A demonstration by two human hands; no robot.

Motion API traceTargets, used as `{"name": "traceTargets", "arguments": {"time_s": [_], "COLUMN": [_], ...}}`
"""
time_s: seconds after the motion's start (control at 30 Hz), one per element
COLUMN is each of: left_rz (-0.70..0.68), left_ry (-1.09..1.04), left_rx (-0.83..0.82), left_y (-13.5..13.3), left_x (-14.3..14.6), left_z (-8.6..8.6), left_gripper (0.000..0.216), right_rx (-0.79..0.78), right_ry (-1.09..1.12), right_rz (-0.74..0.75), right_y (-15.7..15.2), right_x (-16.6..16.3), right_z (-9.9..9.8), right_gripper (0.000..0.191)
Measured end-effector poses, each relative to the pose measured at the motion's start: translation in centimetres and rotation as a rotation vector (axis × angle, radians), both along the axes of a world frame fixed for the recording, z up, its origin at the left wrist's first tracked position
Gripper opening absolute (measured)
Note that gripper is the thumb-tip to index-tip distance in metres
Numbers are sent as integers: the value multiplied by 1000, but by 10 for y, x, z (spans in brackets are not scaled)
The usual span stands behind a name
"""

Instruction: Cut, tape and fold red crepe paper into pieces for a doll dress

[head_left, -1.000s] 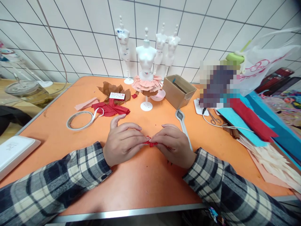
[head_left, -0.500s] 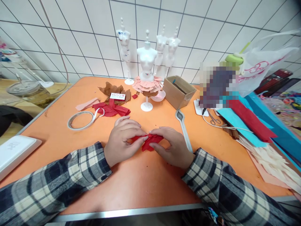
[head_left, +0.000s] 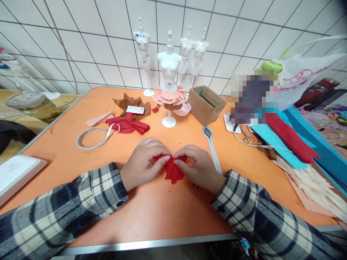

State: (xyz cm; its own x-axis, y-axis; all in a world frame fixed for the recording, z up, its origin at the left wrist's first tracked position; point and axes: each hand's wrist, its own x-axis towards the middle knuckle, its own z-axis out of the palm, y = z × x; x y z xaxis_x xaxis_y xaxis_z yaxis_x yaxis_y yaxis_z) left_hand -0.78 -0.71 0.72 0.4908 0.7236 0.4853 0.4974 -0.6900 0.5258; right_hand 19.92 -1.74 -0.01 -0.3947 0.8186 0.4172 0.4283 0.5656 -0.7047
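A small piece of red crepe paper (head_left: pixel 173 171) hangs between my two hands just above the orange table (head_left: pixel 162 209). My left hand (head_left: pixel 143 162) pinches its upper left edge with curled fingers. My right hand (head_left: pixel 199 167) pinches the upper right edge, fingertips almost touching those of the left. The lower part of the paper fans out downward between the thumbs. Both forearms in plaid sleeves rest on the table's near side.
A white mannequin torso with a pink ruffled skirt (head_left: pixel 169 94) stands behind, with more bare mannequins (head_left: pixel 189 54) by the tiled wall. Red paper scraps (head_left: pixel 130 125), a tape roll (head_left: pixel 92 138), a cardboard box (head_left: pixel 206 104), a grey tool (head_left: pixel 211 144), scissors (head_left: pixel 245 137) and stacked coloured sheets (head_left: pixel 292 144) lie around.
The red paper was a tiny pinched bit a second ago; it has been spread open and now hangs wider and lower between my fingertips. My hands stayed in place.
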Motion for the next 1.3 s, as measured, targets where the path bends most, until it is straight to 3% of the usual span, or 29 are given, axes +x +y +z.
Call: {"name": "traceTargets", "arguments": {"time_s": [0.17,0.33,0.57,0.83,1.07,1.2,1.3], "left_rz": [-61,-64,-92,-82,-115,-100,-97], "left_ry": [-76,-145,-115,-111,-86,-61,-54], "left_rx": [-116,-276,-220,-228,-152,-142,-133], "left_y": [1,1,0,1,0,0,0], "left_x": [2,3,3,3,3,3,3], "left_z": [1,2,3,1,1,1,2], "left_gripper": [14,15,15,16,13,16,17], "right_rx": [-145,-154,-209,-350,-434,-362,-279], "right_ry": [105,170,181,231,196,147,132], "right_rz": [-34,-73,-80,13,33,100,66], "right_y": [-1,-3,-5,-5,-5,-3,0], "right_x": [-2,-4,-4,-6,-3,-2,-1], "right_z": [-5,-6,-6,-5,-4,-5,-6], "right_gripper": [3,4,6,10,39,19,5]}}
